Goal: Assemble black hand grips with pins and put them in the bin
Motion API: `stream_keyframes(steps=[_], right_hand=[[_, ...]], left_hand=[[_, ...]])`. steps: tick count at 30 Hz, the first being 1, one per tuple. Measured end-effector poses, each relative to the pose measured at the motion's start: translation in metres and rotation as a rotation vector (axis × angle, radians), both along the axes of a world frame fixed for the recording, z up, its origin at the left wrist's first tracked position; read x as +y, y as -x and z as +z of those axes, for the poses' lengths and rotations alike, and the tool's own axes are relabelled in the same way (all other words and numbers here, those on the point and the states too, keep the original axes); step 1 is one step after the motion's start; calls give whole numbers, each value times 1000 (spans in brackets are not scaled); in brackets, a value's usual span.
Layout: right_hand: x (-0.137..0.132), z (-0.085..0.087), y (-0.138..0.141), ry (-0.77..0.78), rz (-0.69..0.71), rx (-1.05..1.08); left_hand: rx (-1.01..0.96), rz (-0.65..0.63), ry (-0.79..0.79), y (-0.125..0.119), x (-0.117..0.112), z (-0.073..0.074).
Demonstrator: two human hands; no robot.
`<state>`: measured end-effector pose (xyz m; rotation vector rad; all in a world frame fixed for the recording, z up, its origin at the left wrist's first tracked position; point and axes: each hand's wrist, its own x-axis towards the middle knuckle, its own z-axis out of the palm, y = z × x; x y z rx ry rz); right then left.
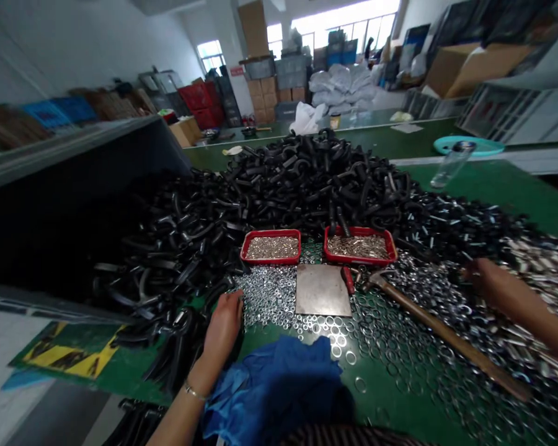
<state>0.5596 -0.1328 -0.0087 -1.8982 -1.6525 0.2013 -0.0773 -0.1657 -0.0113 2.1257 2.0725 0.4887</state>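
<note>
At the left edge of the small silver nuts [270,291], my left hand [222,323] rests with its fingers curled, close beside the black curved handles [179,347]. Whatever lies under those fingers is hidden. My right hand [486,279] reaches over the right-hand piles, between dark short fittings [451,226] and pale metal sleeves [551,272]. Motion smears its fingers. A square metal plate [323,290] lies between the hands, with a red-handled tool [348,280] on its right edge and a wooden-handled hammer [437,325] beyond.
Two red trays [270,233] [390,253] of small metal pieces stand before a large heap of black handles [307,173]. A grey crate [74,145] lies tipped at left. Metal rings [395,353] spread at front right. A blue cloth [279,384] sits nearest me; a clear cup [451,166] stands at back right.
</note>
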Motion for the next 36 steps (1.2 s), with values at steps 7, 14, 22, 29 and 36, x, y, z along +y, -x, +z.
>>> stream_keyframes(steps=[7,14,22,29,36], right_hand=[[-24,41,143,241,187,629],[-31,35,276,485,466,1266],[-31,30,283,599,526,1381],[-32,17,279,735,469,1573],[-30,3,278,758,376,1512]], left_hand=[[-825,-34,153,-62,11,5],[-1445,-254,453,-170,16,18],[-1500,-152,476,-171,7,17],[-1649,-152,547,-173,0,10],[-1443,-269,374,-172,-4,4]])
